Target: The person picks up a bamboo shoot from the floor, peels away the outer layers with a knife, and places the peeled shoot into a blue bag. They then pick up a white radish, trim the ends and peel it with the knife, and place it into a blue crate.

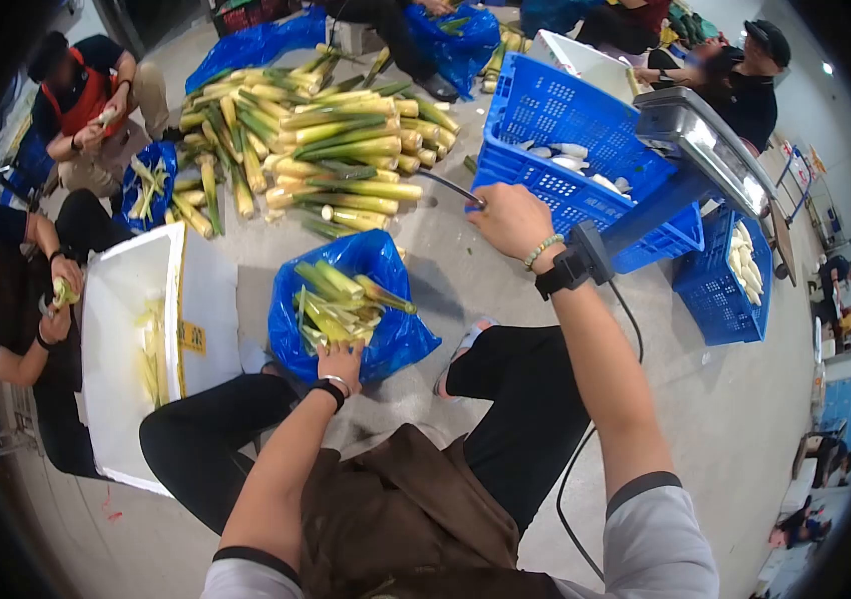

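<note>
My left hand (342,365) lies with spread fingers on the near side of a pile of green husks and stalk pieces (340,297), which fills an open blue plastic bag (400,344) on the floor. My right hand (515,222) is closed around what looks like a knife (445,185), its thin dark blade pointing left toward a heap of unpeeled water bamboo stalks (345,150). The handle is hidden in the fist. Just beyond this hand stands a blue perforated crate (515,130) with several peeled white shoots (570,158) inside.
A metal-topped scale (690,110) stands by the crate. Farther right, another blue crate (720,299) holds white shoots. At left is a white foam box (126,290) with husks. Co-workers sit around the heap; one (91,110) wears a red apron. A black cable hangs near my right arm.
</note>
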{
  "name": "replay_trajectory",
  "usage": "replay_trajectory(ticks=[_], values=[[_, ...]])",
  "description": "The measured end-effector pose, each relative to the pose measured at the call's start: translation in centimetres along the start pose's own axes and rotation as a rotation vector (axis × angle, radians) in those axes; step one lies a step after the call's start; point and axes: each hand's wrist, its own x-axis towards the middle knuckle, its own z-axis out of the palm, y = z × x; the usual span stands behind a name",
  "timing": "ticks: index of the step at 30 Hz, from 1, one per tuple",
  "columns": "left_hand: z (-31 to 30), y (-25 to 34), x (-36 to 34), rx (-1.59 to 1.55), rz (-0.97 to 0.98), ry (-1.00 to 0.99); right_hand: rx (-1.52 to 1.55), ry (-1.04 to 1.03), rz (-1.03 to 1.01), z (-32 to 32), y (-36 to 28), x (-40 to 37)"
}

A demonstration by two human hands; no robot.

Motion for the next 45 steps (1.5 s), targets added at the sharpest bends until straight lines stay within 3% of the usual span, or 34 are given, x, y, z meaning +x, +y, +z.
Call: replay_trajectory(ticks=[1,2,3,4,5,8,9,11,13,14,15,16,17,19,21,24,27,28,29,30,31,32,33,35,36,37,38,39,40,42,43,45], values=[[0.6,-0.3,0.4,0.024,-0.02,0.005,0.124,-0.011,-0.027,0.4,-1.2,0.2],[3.4,-1.0,1.8,0.031,-0.012,0.146,0.255,-0.033,-0.049,1.1,-2.1,0.1],[2.7,-1.1,2.2,0.018,0.004,0.065,0.29,-0.102,-0.049,1.7,-3.0,-0.5],[3.1,-1.3,2.1,-0.159,0.019,0.139,0.329,-0.165,-0.054,2.1,-4.1,-0.7],[3.3,-1.6,1.7,-0.202,0.148,0.238,0.367,-0.227,-0.065,2.8,-4.7,-0.4],[2.5,-0.5,-0.2,-0.395,0.28,0.315,0.179,-0.305,-0.123,5.9,-4.8,-0.3],[0.9,0.1,-1.2,-0.46,0.211,0.156,0.167,-0.311,-0.093,6.5,-4.9,-0.3],[0.8,-0.2,-1.8,-0.647,0.221,0.02,0.263,-0.338,-0.07,7.1,-5.3,0.0],[1.3,-1.5,-0.9,-1.067,0.153,-0.139,0.33,-0.387,-0.011,7.8,-5.9,0.1],[1.4,-2.2,-0.4,-1.094,0.094,-0.027,0.351,-0.419,0.033,8.3,-6.2,0.4],[0.1,-3.5,0.3,-0.817,-0.145,-0.122,0.373,-0.449,0.077,9.0,-6.5,0.7],[1.0,-4.5,1.4,-0.668,-0.27,0.132,0.256,-0.487,0.085,10.2,-6.6,0.8],[2.0,-5.4,2.4,-0.654,-0.472,0.261,0.139,-0.523,0.094,11.8,-6.5,0.6],[-0.2,-6.7,2.3,-0.424,-0.523,0.527,-0.026,-0.571,0.109,15.3,-6.1,0.1],[-2.6,-8.0,2.6,-0.391,-0.634,0.52,-0.037,-0.618,0.192,17.7,-6.0,-0.6],[-1.9,-10.2,4.3,-0.571,-0.965,0.345,0.051,-0.607,0.212,21.3,-5.7,-1.1],[0.0,-13.2,5.4,-0.679,-0.786,0.102,0.141,-0.618,0.236,21.7,-6.4,-1.6],[-0.3,-12.3,4.8,-0.491,-0.753,0.324,0.203,-0.648,0.252,22.2,-5.7,-1.4],[-0.8,-12.0,5.1,-0.547,-0.689,0.4,0.267,-0.674,0.264,22.9,-5.0,-1.1],[-1.1,-11.7,5.4,-0.601,-0.625,0.474,0.617,-0.66,0.401,24.4,-3.3,-0.8],[-1.3,-11.4,5.5,-0.656,-0.563,0.544,0.904,-0.661,0.472,17.4,-6.6,-1.7],[-2.0,-10.9,5.6,-0.858,-0.506,0.481,0.982,-0.712,0.536,14.9,-6.7,-1.9],[-3.1,-10.7,5.8,-1.039,-0.435,0.216,1.059,-0.758,0.596,12.8,-6.3,-1.9],[-4.6,-7.9,5.3,-1.834,-0.544,0.099,1.08,-0.733,0.531,9.0,-6.8,-3.8],[-4.4,-7.5,5.0,-1.206,-0.218,0.498,1.101,-0.692,0.545,6.6,-7.8,-5.1],[-6.0,-6.9,3.6,-0.868,0.057,0.765,1.129,-0.723,0.482,4.8,-7.8,-6.2],[-11.1,-5.9,-0.3,-0.687,0.057,0.616,1.086,-0.719,0.433,2.7,-8.1,-7.2],[-14.0,-5.0,-2.5,-0.303,0.06,0.603,1.045,-0.717,0.378,1.0,-8.5,-8.1],[-15.4,-5.3,-3.6,-0.154,0.219,0.657,1.069,-0.719,0.331,-0.1,-8.0,-8.6],[-17.3,-6.1,-5.3,-0.24,0.468,0.75,1.197,-0.73,0.166,-1.5,-6.3,-9.0],[-17.9,-6.6,-6.0,-0.285,0.497,0.608,1.297,-0.738,0.051,-1.8,-5.7,-9.0],[-20.4,-6.6,-10.0,-0.494,0.519,0.703,1.791,-0.888,0.261,-3.1,-6.3,-9.1]])
